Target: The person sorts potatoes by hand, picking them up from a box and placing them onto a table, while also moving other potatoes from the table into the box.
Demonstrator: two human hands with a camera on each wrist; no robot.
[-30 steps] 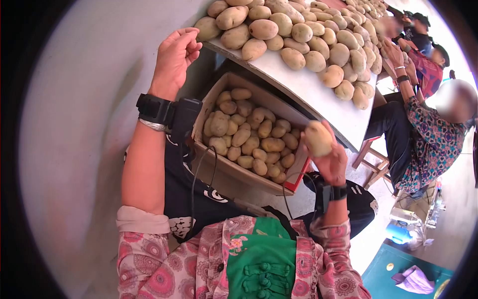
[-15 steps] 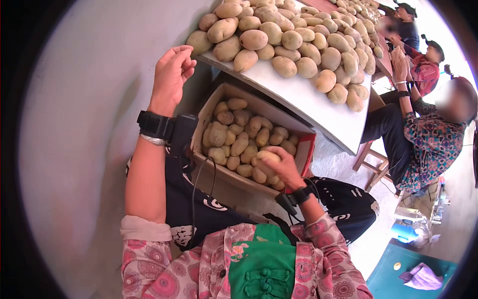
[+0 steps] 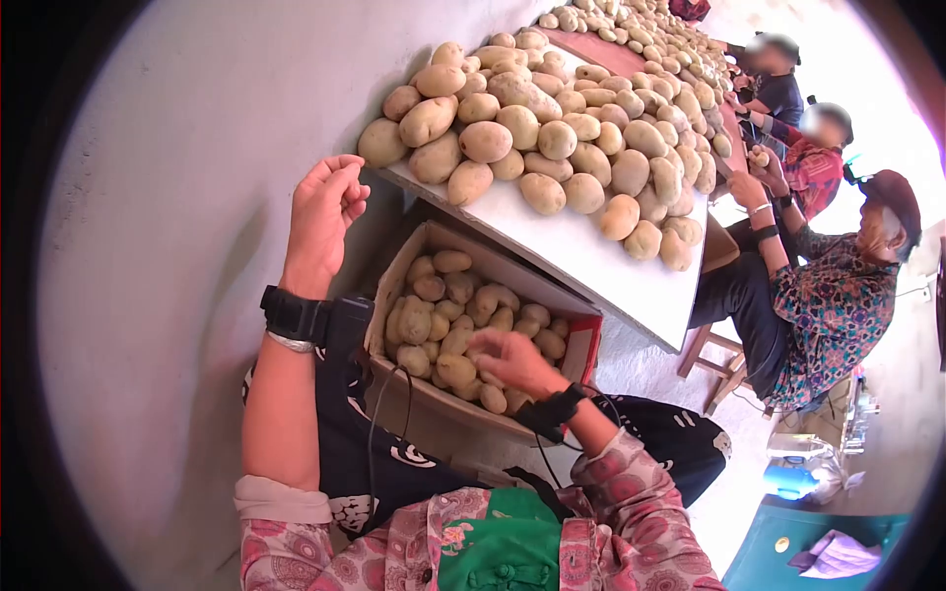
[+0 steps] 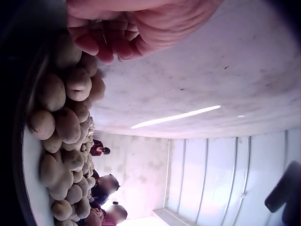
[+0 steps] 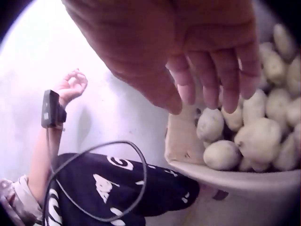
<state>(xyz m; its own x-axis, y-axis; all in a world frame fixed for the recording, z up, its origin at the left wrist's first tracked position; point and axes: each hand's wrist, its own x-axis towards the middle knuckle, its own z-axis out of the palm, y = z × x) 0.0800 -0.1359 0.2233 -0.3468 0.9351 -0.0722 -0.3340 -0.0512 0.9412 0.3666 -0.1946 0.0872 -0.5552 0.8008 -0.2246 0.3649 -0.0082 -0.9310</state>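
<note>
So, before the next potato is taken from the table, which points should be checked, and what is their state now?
1. Right hand free: ok, fingers straight over the potatoes in the box, holding nothing.
2. Left hand free: ok, raised beside the table edge, fingers loosely curled, nothing held.
3. Room in the cardboard box: ok, potatoes lie below its rim.
4. Potatoes on the table ready: ok, a large pile lies near the left hand.
5. Pile steady at the edge: cannot tell, some potatoes lie close to it.
</note>
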